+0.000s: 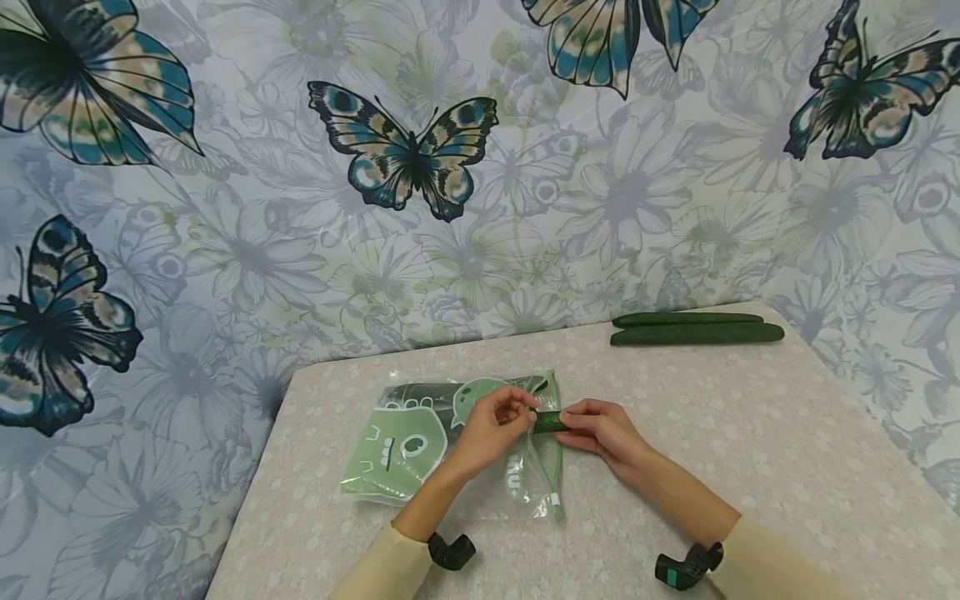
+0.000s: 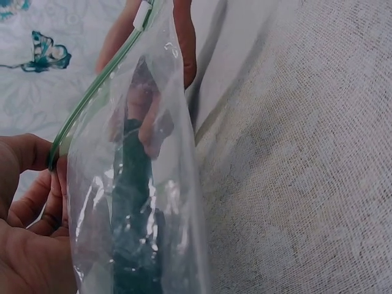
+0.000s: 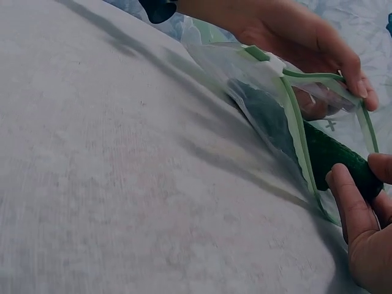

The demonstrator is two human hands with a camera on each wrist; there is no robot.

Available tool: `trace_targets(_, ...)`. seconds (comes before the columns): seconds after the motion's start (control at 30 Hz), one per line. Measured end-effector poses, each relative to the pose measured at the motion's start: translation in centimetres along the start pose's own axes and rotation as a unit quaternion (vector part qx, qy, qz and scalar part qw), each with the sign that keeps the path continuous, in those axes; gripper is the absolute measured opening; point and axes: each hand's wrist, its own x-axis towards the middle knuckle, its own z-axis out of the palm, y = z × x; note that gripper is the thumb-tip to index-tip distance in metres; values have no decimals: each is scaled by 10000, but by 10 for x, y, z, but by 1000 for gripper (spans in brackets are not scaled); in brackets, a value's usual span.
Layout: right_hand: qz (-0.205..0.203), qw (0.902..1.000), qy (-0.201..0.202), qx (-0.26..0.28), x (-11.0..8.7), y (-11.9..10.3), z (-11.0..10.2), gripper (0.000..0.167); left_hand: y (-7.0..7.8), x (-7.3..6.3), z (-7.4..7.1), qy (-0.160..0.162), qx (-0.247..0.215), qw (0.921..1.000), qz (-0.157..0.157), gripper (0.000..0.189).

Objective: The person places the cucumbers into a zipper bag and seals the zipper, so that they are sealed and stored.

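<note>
In the head view, the left hand (image 1: 498, 423) is pinching the mouth of a clear and green bag (image 1: 408, 442), while the right hand (image 1: 606, 429) is gripping a cucumber (image 1: 550, 422) at that opening. Two other cucumbers (image 1: 697, 334) are lying on the counter (image 1: 787, 433). In the left wrist view, finger and thumb are holding the green rim (image 2: 92, 98). In the right wrist view, the gripped cucumber is extending into the bag beside a white slider (image 3: 274, 65).

Left hand (image 1: 491, 427) pinched between thumb and fingers; right hand (image 1: 606, 432) gripped just right of it, fingers pointing left. Forearms (image 1: 686, 492) converged from near side.
</note>
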Motion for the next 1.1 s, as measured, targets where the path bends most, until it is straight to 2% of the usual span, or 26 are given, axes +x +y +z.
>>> trace_targets(0.2,-78,9998,-65,-193,7,5,12,22,1,0,0,-13,26,10000,38,25)
trace_targets(0.3,-365,9976,-174,-561,11,10,16,26,0,0,0,3,30,10000,16,23)
trace_targets(0.37,-687,9917,-221,-1060,12,13,16,29,-1,-1,1,34,33,10000,6,22)
trace_targets(0.43,-1052,9771,-169,-1840,11,16,15,29,-1,-2,1,46,22,10000,-12,21)
trace_targets(0.53,-1428,9418,105,-3040,9,18,11,26,-2,-4,2,29,12,10000,-16,22)
trace_targets(0.6,-1545,9199,225,-3598,8,16,9,26,-1,-5,1,28,15,10000,-41,23)
trace_targets(0.67,-1586,9104,182,-3817,7,15,7,25,-2,-5,1,36,19,10000,-64,23)
trace_targets(0.77,-1659,9058,-116,-3896,7,12,5,27,-3,-6,-1,95,20,9999,-134,22)
trace_targets(0.9,-1796,9053,-479,-3819,8,9,2,31,-6,-7,-4,176,-58,9997,-157,22)
trace_targets(1.1,-1756,9118,-517,-3677,11,5,-1,24,-9,-7,-8,254,136,9996,-64,19)
